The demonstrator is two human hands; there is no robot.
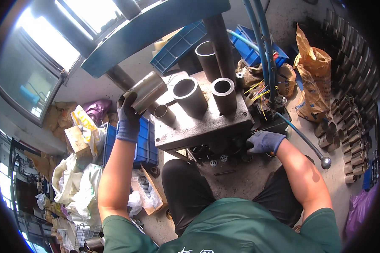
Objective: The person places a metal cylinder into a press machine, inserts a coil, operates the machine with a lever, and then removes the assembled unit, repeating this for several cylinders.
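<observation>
My left hand (128,118), in a blue-grey glove, grips a shiny metal cylinder sleeve (146,92) from its lower left side. The sleeve is tilted, raised beside the left front of a steel press table (185,134). Close to the table's right front corner is my right hand (266,142), gloved too, its fingers loosely bent and apart with nothing visible in them. On the table stand a wide dark metal tube (192,100), a narrower thick-walled tube (225,98) and a short small tube (164,114). A taller tube (207,63) rises behind them.
A blue press crossbeam (156,33) spans above the table. At right, a ball-ended lever (308,145) slants out beside hoses. Stacked metal sleeves (352,139) and a brown paper sack (314,80) line the right side. A blue crate (145,143) and white sacks (82,185) lie left.
</observation>
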